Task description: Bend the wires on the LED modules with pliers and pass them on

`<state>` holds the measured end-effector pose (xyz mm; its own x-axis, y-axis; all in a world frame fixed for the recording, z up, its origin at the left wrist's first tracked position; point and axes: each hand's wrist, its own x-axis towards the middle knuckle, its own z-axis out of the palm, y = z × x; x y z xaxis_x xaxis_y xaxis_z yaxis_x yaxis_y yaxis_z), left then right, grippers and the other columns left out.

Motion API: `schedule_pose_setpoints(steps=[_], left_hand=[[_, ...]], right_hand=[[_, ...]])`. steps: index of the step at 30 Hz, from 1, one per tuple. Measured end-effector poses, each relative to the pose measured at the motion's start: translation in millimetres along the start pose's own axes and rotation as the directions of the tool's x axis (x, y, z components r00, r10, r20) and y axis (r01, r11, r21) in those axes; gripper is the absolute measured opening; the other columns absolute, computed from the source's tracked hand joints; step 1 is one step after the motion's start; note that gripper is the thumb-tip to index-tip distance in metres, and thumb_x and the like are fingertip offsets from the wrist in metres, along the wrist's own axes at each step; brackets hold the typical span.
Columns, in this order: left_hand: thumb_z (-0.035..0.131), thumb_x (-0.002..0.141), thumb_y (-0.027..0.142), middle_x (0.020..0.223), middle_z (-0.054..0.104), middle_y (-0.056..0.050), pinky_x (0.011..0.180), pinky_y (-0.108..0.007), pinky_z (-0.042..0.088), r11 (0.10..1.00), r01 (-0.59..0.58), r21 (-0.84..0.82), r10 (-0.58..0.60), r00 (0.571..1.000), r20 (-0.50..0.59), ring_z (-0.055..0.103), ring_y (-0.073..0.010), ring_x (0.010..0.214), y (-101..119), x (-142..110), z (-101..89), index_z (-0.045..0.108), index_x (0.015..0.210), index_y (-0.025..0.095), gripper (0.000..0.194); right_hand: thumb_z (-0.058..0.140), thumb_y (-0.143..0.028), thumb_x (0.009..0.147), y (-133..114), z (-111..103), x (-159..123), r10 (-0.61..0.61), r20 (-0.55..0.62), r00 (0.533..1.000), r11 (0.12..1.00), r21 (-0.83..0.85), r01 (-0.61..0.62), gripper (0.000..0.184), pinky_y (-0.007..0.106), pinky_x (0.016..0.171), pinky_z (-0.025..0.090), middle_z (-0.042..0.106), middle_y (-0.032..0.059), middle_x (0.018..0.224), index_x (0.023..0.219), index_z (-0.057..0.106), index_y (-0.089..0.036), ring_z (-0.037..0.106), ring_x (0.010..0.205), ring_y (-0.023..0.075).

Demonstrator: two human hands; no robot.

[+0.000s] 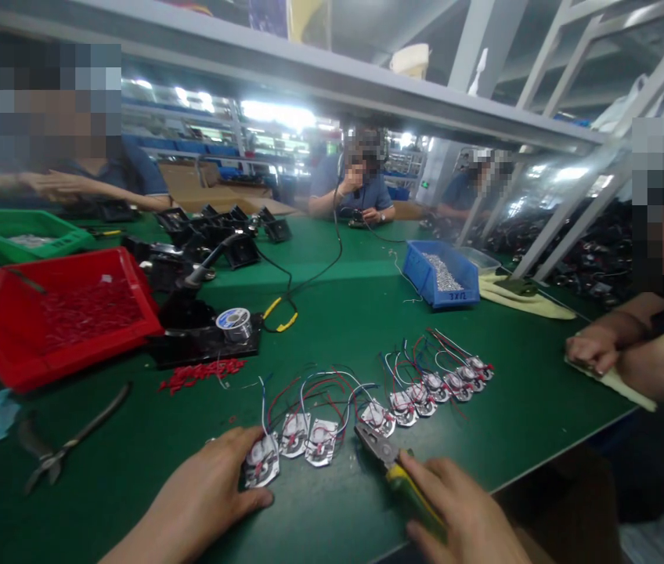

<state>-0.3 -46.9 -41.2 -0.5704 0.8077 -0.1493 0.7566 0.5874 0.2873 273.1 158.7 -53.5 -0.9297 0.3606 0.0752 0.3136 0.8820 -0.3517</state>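
Note:
At the left end of a row of small silver wired modules, my left hand (211, 482) has its thumb and fingers around the edges of one module (264, 462), which lies on the table. Two more modules (321, 443) lie just right of it, with red, white and dark wires curling up behind them. My right hand (461, 501) is closed round the green and yellow handles of combination pliers (387, 454). The pliers' jaws point up and left, close to another module (379, 419). Several further modules (434, 387) continue the row to the right.
A red bin (73, 345) of small red pieces stands left, beside a soldering stand (191, 345) with a solder spool (234, 324). Cutting pliers (62, 454) lie front left. A blue bin (455, 294) holds small metal parts. Co-workers sit around; one's hand (593, 348) rests at right.

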Motion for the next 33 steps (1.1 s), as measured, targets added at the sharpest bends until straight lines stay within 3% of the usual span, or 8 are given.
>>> schedule_pose_setpoints(steps=[4,8,11,14,20,23,29,33], left_hand=[[0.063,0.066,0.040,0.120,0.053,-0.012,0.095,-0.043,0.037,0.999,-0.046,-0.020,0.046,0.999,0.016,0.049,-0.0291,0.110,-6,1,-0.5,0.049,0.122,0.016,0.063],[0.060,0.070,0.043,0.122,0.052,-0.012,0.095,-0.042,0.038,0.994,-0.062,-0.095,0.065,0.998,0.023,0.049,-0.0278,0.110,-13,-3,3.7,0.046,0.125,0.016,0.063],[0.060,0.070,0.042,0.120,0.053,-0.010,0.091,-0.042,0.041,0.989,-0.070,-0.134,0.073,0.997,0.022,0.052,-0.0270,0.105,-18,-8,7.5,0.045,0.126,0.019,0.063],[0.059,0.072,0.038,0.117,0.054,-0.010,0.090,-0.043,0.041,0.987,-0.076,-0.140,0.074,0.997,-0.016,0.053,-0.0268,0.102,-19,-13,8.8,0.045,0.125,0.020,0.058],[0.056,0.075,0.039,0.116,0.055,-0.011,0.091,-0.045,0.041,0.987,-0.068,-0.143,0.060,0.996,-0.060,0.053,-0.0276,0.103,-18,-16,7.9,0.046,0.124,0.021,0.053],[0.055,0.076,0.040,0.117,0.054,-0.012,0.091,-0.046,0.041,0.987,-0.064,-0.145,0.056,0.997,-0.060,0.053,-0.0285,0.103,-18,-17,8.0,0.045,0.125,0.021,0.053],[0.053,0.077,0.040,0.114,0.055,-0.012,0.090,-0.046,0.041,0.990,-0.033,-0.139,0.026,0.998,-0.052,0.054,-0.0278,0.101,-18,-16,7.5,0.045,0.125,0.020,0.052],[0.054,0.077,0.040,0.112,0.055,-0.011,0.088,-0.044,0.043,0.988,-0.026,-0.151,0.018,0.998,-0.057,0.054,-0.0270,0.100,-19,-15,8.7,0.046,0.124,0.021,0.051]], right_hand=[[0.053,-0.018,0.076,-21,3,7,0.037,-0.094,0.995,0.996,-0.075,-0.044,0.065,0.040,0.079,0.052,0.050,0.0134,0.112,0.137,0.030,-0.025,0.056,0.097,0.0248],[0.052,-0.016,0.076,-38,2,15,0.114,-0.062,0.992,0.978,-0.168,-0.123,0.065,0.041,0.072,0.053,0.051,0.0112,0.102,0.136,0.030,-0.027,0.057,0.086,0.0241],[0.051,-0.019,0.078,-45,-3,17,0.104,-0.090,0.991,0.974,-0.195,-0.120,0.063,0.040,0.072,0.053,0.050,0.0120,0.106,0.136,0.029,-0.027,0.057,0.088,0.0249],[0.047,-0.023,0.082,-49,-15,17,0.108,-0.160,0.981,0.970,-0.199,-0.139,0.061,0.040,0.078,0.051,0.048,0.0127,0.111,0.138,0.024,-0.026,0.055,0.094,0.0241],[0.048,-0.026,0.082,-45,-50,28,0.097,-0.144,0.985,0.934,-0.328,-0.140,0.060,0.039,0.079,0.050,0.048,0.0089,0.111,0.137,0.026,-0.032,0.054,0.096,0.0231],[0.048,-0.026,0.081,-40,-67,39,0.076,-0.077,0.994,0.905,-0.412,-0.101,0.058,0.037,0.078,0.049,0.048,0.0078,0.112,0.135,0.030,-0.034,0.054,0.096,0.0228],[0.049,-0.012,0.067,-43,-82,62,0.080,0.193,0.978,0.817,-0.575,0.047,0.065,0.038,0.064,0.051,0.055,0.0077,0.098,0.128,0.042,-0.034,0.059,0.076,0.0234],[0.048,-0.016,0.070,-53,-95,69,0.050,0.179,0.983,0.806,-0.588,0.066,0.062,0.037,0.069,0.050,0.054,0.0093,0.104,0.129,0.040,-0.033,0.058,0.083,0.0240]])
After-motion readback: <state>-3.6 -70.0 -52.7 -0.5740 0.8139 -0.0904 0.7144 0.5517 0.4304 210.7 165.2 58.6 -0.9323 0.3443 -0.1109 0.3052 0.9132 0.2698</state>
